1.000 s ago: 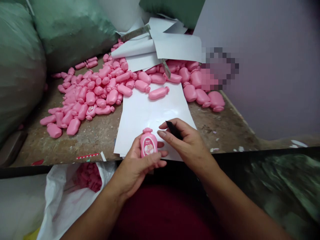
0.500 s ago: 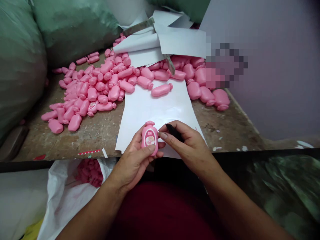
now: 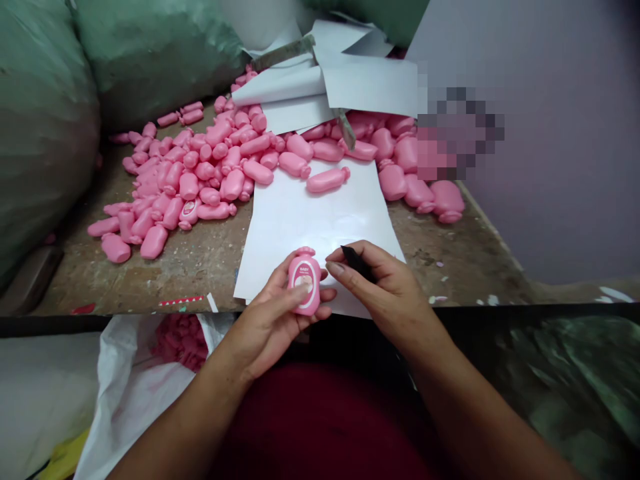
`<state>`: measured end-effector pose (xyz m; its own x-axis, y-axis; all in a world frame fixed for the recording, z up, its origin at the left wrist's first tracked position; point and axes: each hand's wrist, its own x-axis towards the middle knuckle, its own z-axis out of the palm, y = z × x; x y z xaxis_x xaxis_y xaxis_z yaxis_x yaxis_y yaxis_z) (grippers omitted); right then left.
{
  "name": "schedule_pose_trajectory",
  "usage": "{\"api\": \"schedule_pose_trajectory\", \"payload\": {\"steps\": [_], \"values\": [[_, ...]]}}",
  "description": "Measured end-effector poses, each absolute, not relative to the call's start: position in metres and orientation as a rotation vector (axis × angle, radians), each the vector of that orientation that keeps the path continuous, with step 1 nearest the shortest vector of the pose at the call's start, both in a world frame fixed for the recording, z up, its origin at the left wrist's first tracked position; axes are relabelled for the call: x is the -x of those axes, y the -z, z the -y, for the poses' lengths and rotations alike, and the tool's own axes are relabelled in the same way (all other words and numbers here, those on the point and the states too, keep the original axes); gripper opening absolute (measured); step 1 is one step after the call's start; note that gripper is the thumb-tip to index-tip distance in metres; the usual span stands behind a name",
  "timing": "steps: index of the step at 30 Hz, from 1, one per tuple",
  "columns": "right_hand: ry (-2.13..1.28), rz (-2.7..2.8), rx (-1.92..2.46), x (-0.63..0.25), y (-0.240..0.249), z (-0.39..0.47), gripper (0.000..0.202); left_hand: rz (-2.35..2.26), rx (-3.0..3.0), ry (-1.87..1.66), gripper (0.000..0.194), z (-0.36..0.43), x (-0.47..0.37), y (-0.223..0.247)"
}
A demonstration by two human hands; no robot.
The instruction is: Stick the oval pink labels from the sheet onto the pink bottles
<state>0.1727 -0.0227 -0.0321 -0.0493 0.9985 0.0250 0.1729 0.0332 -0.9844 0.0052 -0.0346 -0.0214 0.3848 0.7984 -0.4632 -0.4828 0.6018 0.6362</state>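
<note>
Thumb slid onto label; left hand (image 3: 273, 320) grips pink bottle (image 3: 305, 281), right hand (image 3: 385, 287) pinches black tool (image 3: 356, 261).

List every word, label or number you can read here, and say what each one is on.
"BABY": top line of the oval label on the pink bottle held in the left hand.
The smaller print below it on that label: too blurred to read.
Label on one bottle in the pink bottle pile: too small to read.
White sheets: no print visible.

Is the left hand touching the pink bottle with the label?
Touching. The head view shows the left hand wrapped around the pink bottle, thumb pressed on its label and fingers behind it.
</note>
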Motion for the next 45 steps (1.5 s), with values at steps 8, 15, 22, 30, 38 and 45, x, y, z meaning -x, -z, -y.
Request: {"api": "schedule_pose_trajectory", "payload": {"steps": [8, 15, 22, 30, 38, 45], "values": [[-1.001, 1.407, 1.472, -0.185, 0.032, 0.017, 0.026, -1.425, -0.887, -0.65, 0.047, 0.063, 0.129, 0.001], [-0.836, 1.597, 1.475, -0.191, 0.052, 0.006, 0.036, -2.086, -1.638, -0.433, 0.055, 0.063, 0.2, -0.025], [-0.788, 1.668, 1.477, -0.192, 0.053, 0.015, 0.028, -1.946, -2.28, -0.35, 0.042, -0.064, 0.128, 0.016], [-0.451, 2.194, 1.503, -0.199, 0.045, 0.049, 0.034, -1.964, -2.42, -0.291, 0.042, -0.12, 0.115, 0.042], [-0.174, 2.43, 1.36, -0.226, 0.071, 0.047, 0.036, -2.054, -2.341, -0.425, 0.045, -0.071, 0.117, 0.039], [-0.234, 2.435, 1.228, -0.243, 0.067, 0.035, 0.03, -1.985, -2.046, -0.871, 0.038, -0.017, 0.117, 0.051]]}}
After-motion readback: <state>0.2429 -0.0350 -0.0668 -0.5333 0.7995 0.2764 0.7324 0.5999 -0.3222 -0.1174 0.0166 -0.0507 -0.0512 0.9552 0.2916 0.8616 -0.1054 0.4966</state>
